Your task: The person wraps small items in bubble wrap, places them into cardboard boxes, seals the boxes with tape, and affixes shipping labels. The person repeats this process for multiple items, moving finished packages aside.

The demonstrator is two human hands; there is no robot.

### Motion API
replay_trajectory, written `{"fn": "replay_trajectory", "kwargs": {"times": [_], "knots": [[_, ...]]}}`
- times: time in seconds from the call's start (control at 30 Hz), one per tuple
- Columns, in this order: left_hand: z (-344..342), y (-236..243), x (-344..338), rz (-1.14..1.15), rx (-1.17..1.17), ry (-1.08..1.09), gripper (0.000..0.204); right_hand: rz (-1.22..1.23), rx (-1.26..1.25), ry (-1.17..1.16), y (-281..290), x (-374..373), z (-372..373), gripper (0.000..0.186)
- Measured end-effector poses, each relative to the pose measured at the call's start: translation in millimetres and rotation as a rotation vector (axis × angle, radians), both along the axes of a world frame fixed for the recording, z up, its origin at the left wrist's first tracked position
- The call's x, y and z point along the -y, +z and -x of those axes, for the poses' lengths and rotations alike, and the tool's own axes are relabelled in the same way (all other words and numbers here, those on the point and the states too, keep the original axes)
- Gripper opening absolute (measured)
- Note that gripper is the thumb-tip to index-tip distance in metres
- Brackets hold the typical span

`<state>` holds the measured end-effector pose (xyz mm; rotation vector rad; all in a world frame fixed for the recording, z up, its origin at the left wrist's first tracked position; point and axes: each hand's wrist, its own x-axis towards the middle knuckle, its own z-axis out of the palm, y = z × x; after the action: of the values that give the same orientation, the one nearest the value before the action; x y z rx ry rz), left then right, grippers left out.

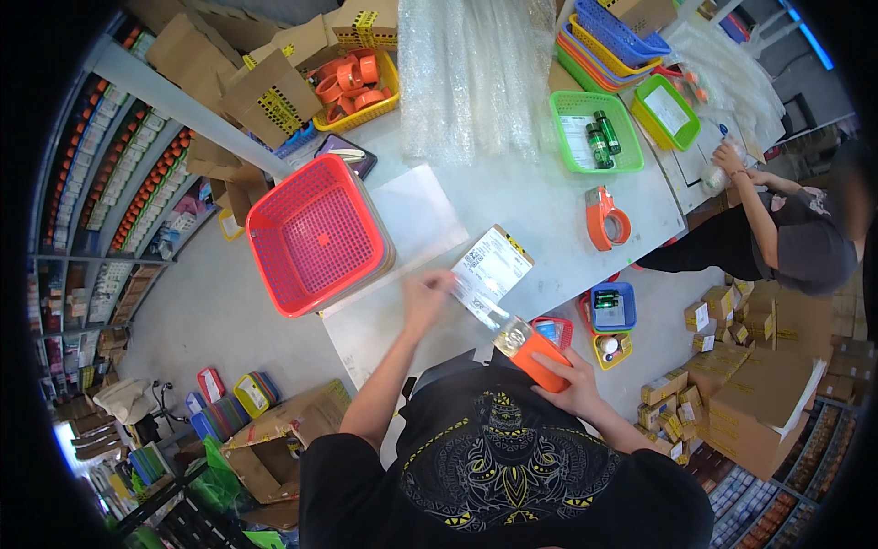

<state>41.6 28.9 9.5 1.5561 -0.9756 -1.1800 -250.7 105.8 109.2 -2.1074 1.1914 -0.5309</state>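
Note:
A small cardboard box (514, 245) with a white printed label (489, 267) lies near the front edge of the table. My right hand (572, 384) is closed around an orange tape dispenser (540, 357), held just off the table's edge. From the dispenser, a strip of clear tape (485, 309) runs toward the near-left corner of the box. At that corner is my left hand (428, 300), its fingers curled but smeared by motion. Whether those fingers pinch the tape end or press on the box, I cannot tell.
Left of the box stand stacked red baskets (320, 238) beside white paper (416, 210). A second orange tape dispenser (606, 220) and a green basket (631, 157) with dark green bottles (599, 146) are right. Bubble wrap (476, 82) hangs behind. Another person (805, 229) works at right.

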Motion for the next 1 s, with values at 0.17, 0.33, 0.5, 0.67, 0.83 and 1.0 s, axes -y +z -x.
{"fn": "replay_trajectory", "kwargs": {"times": [0.17,0.33,0.5,0.67,0.83,1.0], "knots": [[-21.1,-37.0,31.9,0.031,0.318,0.199,0.017,-0.155,-0.059,-0.044,-28.1,-0.4,0.8,0.069],[-18.5,-67.4,39.4,-0.426,0.19,-0.051,0.031,-0.179,-0.034,-0.094,-83.5,3.9,-3.7,0.068],[-13.1,-35.3,41.3,-0.122,0.474,-0.114,0.072,-0.139,-0.036,-0.133,-97.3,0.3,-5.1,0.068],[46.0,-11.7,17.8,0.432,1.111,-0.623,0.069,-0.08,-0.013,-0.085,-79.4,-9.1,8.3,0.068],[47.8,-7.6,12.0,0.343,0.951,-0.599,0.08,-0.261,-0.155,-0.088,-52.6,-9.0,9.4,0.065],[65.3,9.2,6.1,0.079,1.037,-0.621,0.098,-0.303,-0.357,0.008,-50.9,44.9,-31.6,0.052]]}}
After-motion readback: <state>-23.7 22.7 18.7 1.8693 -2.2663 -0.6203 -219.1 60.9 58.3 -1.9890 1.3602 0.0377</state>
